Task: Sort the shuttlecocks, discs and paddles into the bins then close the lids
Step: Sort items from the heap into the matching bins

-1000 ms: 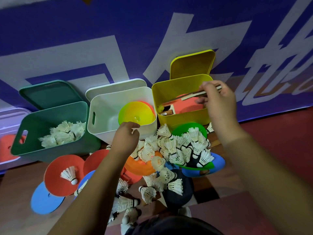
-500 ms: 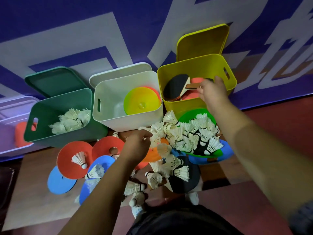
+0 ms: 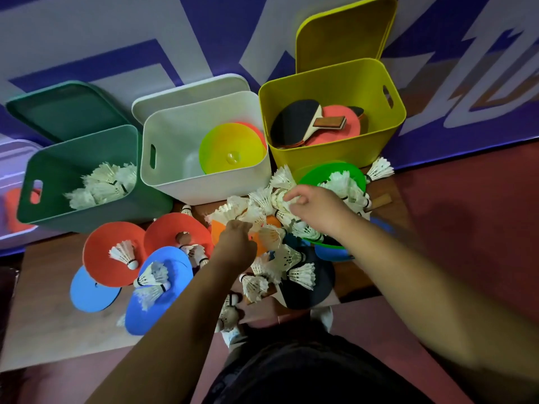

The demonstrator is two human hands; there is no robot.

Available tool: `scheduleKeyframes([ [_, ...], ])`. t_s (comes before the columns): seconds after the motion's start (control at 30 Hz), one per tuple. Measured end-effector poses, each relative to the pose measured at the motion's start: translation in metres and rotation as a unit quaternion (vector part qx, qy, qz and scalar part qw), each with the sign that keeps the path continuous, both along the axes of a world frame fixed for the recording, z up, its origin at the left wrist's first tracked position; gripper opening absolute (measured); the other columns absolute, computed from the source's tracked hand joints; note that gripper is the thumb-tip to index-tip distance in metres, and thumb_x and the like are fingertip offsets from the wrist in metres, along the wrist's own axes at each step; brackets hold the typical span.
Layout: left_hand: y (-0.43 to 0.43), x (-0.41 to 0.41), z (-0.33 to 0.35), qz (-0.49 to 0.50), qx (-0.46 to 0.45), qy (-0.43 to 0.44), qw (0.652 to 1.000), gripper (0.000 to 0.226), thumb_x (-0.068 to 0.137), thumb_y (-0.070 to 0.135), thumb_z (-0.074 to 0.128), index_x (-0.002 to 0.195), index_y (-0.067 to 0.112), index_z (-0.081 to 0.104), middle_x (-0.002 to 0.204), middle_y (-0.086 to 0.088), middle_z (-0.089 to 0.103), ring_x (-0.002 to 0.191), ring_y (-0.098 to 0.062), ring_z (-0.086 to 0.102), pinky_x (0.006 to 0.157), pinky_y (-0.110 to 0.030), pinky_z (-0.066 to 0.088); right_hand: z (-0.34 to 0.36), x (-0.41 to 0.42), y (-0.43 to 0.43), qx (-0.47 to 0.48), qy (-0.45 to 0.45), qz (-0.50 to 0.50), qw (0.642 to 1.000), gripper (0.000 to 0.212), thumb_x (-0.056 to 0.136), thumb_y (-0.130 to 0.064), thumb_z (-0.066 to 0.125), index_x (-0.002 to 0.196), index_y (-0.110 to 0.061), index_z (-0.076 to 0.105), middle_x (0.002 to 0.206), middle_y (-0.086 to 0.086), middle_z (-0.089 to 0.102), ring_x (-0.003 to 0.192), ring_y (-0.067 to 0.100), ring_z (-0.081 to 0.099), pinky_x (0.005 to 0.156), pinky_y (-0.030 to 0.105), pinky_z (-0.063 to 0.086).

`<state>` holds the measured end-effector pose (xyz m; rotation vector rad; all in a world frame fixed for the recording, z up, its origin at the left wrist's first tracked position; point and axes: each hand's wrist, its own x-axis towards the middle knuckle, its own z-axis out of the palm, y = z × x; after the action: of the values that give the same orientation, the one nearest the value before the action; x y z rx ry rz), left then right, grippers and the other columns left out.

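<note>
Yellow bin (image 3: pixel 320 156) on your right held the paddles (image 3: pixel 297 121), the white bin (image 3: pixel 210 191) in the middle held a yellow-green disc (image 3: pixel 230 150) leaning on edge, and the green bin (image 3: pixel 87 215) on your left held sorted shuttlecocks (image 3: pixel 102 185). All three lids stood open behind them. Loose shuttlecocks (image 3: pixel 262 199) lay heaped on the table (image 3: pixel 43 287) just in front of the white and yellow bins, over more discs, with red discs (image 3: pixel 105 266) and a blue disc (image 3: pixel 87 295) nearer the green bin. Your right hand (image 3: pixel 318 208) reached into the heap, its grip pinching feathers there. Your left hand (image 3: pixel 236 243) was knuckles-up beside it, fingers buried among the feathers; whether its grip held anything could not be told.
</note>
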<state>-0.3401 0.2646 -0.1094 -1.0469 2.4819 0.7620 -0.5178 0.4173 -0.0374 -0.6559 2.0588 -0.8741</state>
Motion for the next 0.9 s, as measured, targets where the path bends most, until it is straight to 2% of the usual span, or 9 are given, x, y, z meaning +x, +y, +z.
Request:
scheduleKeyframes([
  [0.07, 0.001, 0.000, -0.003, 0.008, -0.003, -0.002, 1.000, 0.060, 0.096, 0.013, 0.056, 0.155, 0.009, 0.048, 0.157, -0.021, 0.042, 0.143, -0.037, 0.046, 0.119, -0.044, 0.040, -0.011, 0.010, 0.001, 0.019, 0.005, 0.052, 0.998, 0.024, 0.097, -0.029, 0.066, 0.118, -0.037, 0.073, 0.106, -0.004, 0.068, 0.080, 0.017, 0.068, 0.071, 0.029, 0.050],
  [0.17, 0.000, 0.000, -0.006, 0.011, -0.022, -0.007, 1.000, 0.062, 0.095, 0.016, 0.057, 0.156, 0.013, 0.047, 0.159, -0.022, 0.037, 0.142, -0.042, 0.044, 0.118, -0.047, 0.041, -0.029, 0.025, -0.001, 0.026, 0.051, 0.108, 0.993, 0.029, 0.098, -0.028, 0.065, 0.125, -0.037, 0.073, 0.112, -0.004, 0.059, 0.093, 0.018, 0.067, 0.079, 0.031, 0.052],
  [0.27, -0.003, -0.002, -0.004, -0.025, -0.053, -0.016, 0.998, 0.065, 0.093, 0.015, 0.058, 0.157, 0.016, 0.046, 0.171, -0.014, 0.020, 0.146, -0.044, 0.035, 0.120, -0.048, 0.034, -0.041, 0.036, -0.006, 0.025, 0.076, 0.145, 0.986, 0.025, 0.099, -0.034, 0.065, 0.122, -0.040, 0.074, 0.115, -0.001, 0.050, 0.090, 0.020, 0.066, 0.071, 0.026, 0.045],
  [0.37, -0.008, -0.004, -0.003, -0.086, -0.054, -0.024, 0.995, 0.065, 0.093, 0.015, 0.056, 0.157, 0.018, 0.046, 0.176, 0.001, 0.011, 0.143, -0.043, 0.038, 0.116, -0.049, 0.038, -0.047, 0.042, -0.012, 0.033, 0.105, 0.156, 0.982, 0.025, 0.101, -0.035, 0.063, 0.121, -0.034, 0.077, 0.133, 0.002, 0.054, 0.115, 0.021, 0.062, 0.080, 0.023, 0.035],
  [0.5, -0.018, -0.002, -0.004, -0.079, -0.061, 0.010, 0.995, 0.062, 0.091, 0.012, 0.058, 0.153, 0.012, 0.053, 0.167, -0.006, 0.038, 0.136, -0.043, 0.050, 0.116, -0.048, 0.043, -0.052, 0.040, -0.019, 0.064, 0.130, 0.175, 0.974, 0.035, 0.104, -0.030, 0.056, 0.132, -0.015, 0.071, 0.143, 0.004, 0.056, 0.124, 0.026, 0.060, 0.088, 0.031, 0.043],
  [0.6, -0.019, -0.001, -0.002, -0.041, -0.061, 0.062, 0.995, 0.053, 0.088, 0.011, 0.058, 0.141, 0.008, 0.064, 0.151, -0.011, 0.056, 0.130, -0.038, 0.057, 0.111, -0.046, 0.047, -0.056, 0.035, -0.020, 0.071, 0.124, 0.166, 0.976, 0.040, 0.104, -0.028, 0.056, 0.136, -0.007, 0.068, 0.143, 0.009, 0.058, 0.130, 0.030, 0.058, 0.103, 0.039, 0.049],
  [0.7, -0.018, 0.001, 0.000, -0.009, -0.061, 0.109, 0.992, 0.043, 0.090, 0.007, 0.061, 0.132, 0.006, 0.071, 0.141, -0.013, 0.064, 0.126, -0.034, 0.060, 0.108, -0.043, 0.049, -0.056, 0.028, -0.020, 0.065, 0.117, 0.133, 0.982, 0.043, 0.104, -0.028, 0.053, 0.141, -0.011, 0.066, 0.147, 0.007, 0.056, 0.134, 0.028, 0.055, 0.109, 0.042, 0.048],
  [0.83, -0.019, 0.003, 0.003, -0.007, -0.083, 0.148, 0.986, 0.034, 0.089, 0.004, 0.065, 0.120, 0.006, 0.077, 0.130, -0.014, 0.069, 0.120, -0.034, 0.063, 0.104, -0.038, 0.049, -0.055, 0.021, -0.020, 0.039, 0.113, 0.101, 0.988, 0.042, 0.106, -0.025, 0.053, 0.143, -0.011, 0.064, 0.150, 0.007, 0.056, 0.137, 0.025, 0.054, 0.110, 0.035, 0.044],
  [0.9, -0.019, 0.000, 0.005, -0.021, -0.090, 0.140, 0.986, 0.032, 0.088, 0.005, 0.067, 0.118, 0.009, 0.079, 0.137, -0.012, 0.065, 0.127, -0.033, 0.056, 0.109, -0.038, 0.043, -0.055, 0.019, -0.021, 0.034, 0.113, 0.102, 0.988, 0.040, 0.106, -0.024, 0.052, 0.141, -0.011, 0.065, 0.150, 0.006, 0.056, 0.137, 0.024, 0.054, 0.109, 0.035, 0.044],
])
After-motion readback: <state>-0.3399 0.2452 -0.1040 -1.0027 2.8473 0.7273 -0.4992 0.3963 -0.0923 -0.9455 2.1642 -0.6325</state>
